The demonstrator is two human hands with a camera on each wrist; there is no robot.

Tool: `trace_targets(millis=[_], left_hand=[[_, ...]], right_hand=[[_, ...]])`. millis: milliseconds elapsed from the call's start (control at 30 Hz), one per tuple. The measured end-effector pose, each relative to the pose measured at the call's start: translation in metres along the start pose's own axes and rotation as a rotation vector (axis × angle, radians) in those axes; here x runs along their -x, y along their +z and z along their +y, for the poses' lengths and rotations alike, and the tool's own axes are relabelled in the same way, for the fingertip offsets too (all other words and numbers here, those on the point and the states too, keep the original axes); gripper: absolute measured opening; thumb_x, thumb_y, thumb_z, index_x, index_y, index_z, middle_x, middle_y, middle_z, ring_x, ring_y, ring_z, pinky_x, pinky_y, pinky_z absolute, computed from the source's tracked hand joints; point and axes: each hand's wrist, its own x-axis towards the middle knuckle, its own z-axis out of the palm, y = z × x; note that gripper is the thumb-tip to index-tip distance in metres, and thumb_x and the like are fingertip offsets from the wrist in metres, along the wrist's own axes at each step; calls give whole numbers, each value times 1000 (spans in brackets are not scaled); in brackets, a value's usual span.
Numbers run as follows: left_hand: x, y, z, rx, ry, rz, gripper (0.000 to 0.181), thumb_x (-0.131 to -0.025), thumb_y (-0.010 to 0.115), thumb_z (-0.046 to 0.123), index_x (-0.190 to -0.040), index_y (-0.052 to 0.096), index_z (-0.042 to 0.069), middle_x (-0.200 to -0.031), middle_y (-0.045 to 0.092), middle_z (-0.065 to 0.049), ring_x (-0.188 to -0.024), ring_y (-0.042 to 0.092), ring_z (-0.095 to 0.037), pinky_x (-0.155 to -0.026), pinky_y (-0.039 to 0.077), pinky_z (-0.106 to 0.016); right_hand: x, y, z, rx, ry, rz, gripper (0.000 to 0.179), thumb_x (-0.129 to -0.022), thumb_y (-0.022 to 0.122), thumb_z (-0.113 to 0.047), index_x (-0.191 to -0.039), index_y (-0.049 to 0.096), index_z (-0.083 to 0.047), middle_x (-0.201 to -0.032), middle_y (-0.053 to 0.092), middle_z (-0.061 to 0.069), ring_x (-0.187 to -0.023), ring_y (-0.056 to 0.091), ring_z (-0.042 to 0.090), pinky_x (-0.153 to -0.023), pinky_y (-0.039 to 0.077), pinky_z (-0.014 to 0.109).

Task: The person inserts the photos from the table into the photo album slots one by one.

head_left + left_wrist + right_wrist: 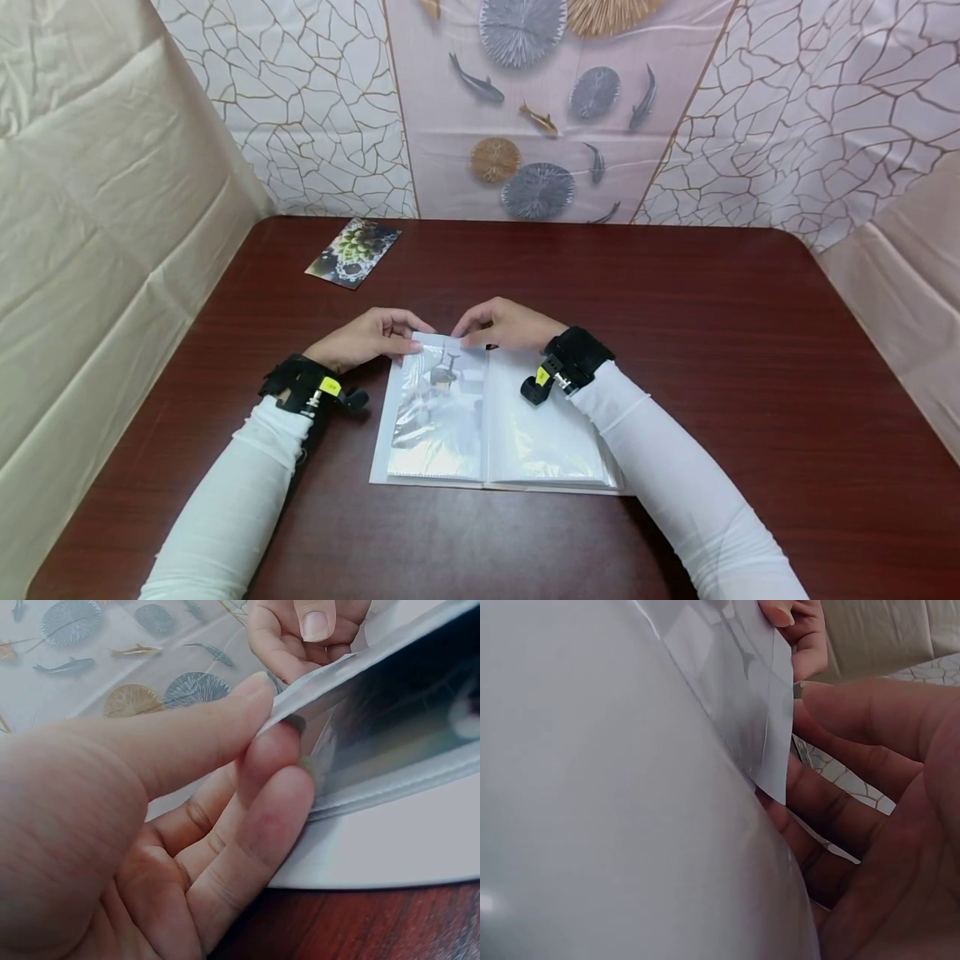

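Observation:
An open photo album [543,417] with clear plastic sleeves lies on the table. In its left sleeve is a pale photo print [450,392], whose white top edge sticks out above the plastic. My left hand [367,340] pinches the print's upper left corner between thumb and fingers; the left wrist view shows the white edge [300,705] held there. At the upper right corner, near the album's spine, my right hand [513,323] holds the same edge. In the right wrist view its thumb [847,709] meets the edge, with other fingers behind, partly hidden.
A loose photo card [354,252] with a green and white flower picture lies at the back left of the dark red-brown table [712,333]. Patterned cloth [525,108] hangs behind the table, and beige cloth [97,208] hangs at the left side.

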Motion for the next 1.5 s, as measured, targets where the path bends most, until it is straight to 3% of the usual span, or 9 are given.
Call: trace_targets(millis=[267,733,900,1133,1233,1500], left_hand=[[0,-1,0,-11,9,-28,29,-99,66,12,-126,69,1,-108,75,-1,-77,64,-9,-68,55,-23],[-2,-2,-1,29,5,-48,25,-100,65,13,-117,72,-4,-105,76,0,-83,67,-8,-71,57,-23],[-3,-1,1,22,3,-37,25,-100,65,14,-117,72,-2,-102,76,1,-81,67,-9,-71,57,-24],[-8,-4,5,-19,-17,-20,27,-100,65,17,-121,68,1,-98,72,-4,-76,67,-13,-71,59,-28],[-10,-9,6,-77,-31,58,25,-100,67,21,-119,69,4,-93,70,-6,-73,66,-16,-67,58,-30],[-9,-42,2,-364,-77,475,17,-97,70,21,-105,72,7,-91,68,-9,-81,60,-20,-74,46,-29]], right_hand=[[2,0,-2,3,-3,-25,20,-98,66,-15,-115,76,-10,-103,74,3,-89,59,12,-83,47,26],[7,2,-5,40,23,-55,22,-101,63,-21,-117,75,-11,-115,73,4,-103,61,14,-93,48,30],[19,6,-12,125,42,-6,22,-101,63,-20,-118,74,-10,-117,71,6,-104,60,18,-95,48,32],[43,12,-13,223,2,154,21,-100,65,-23,-115,74,-11,-114,70,4,-102,62,17,-89,50,33],[54,13,-12,227,15,195,21,-100,65,-23,-115,74,-11,-113,69,4,-101,63,17,-90,50,34],[77,14,-13,288,18,236,28,-99,66,-22,-121,71,-5,-115,68,7,-106,63,20,-94,51,39]])
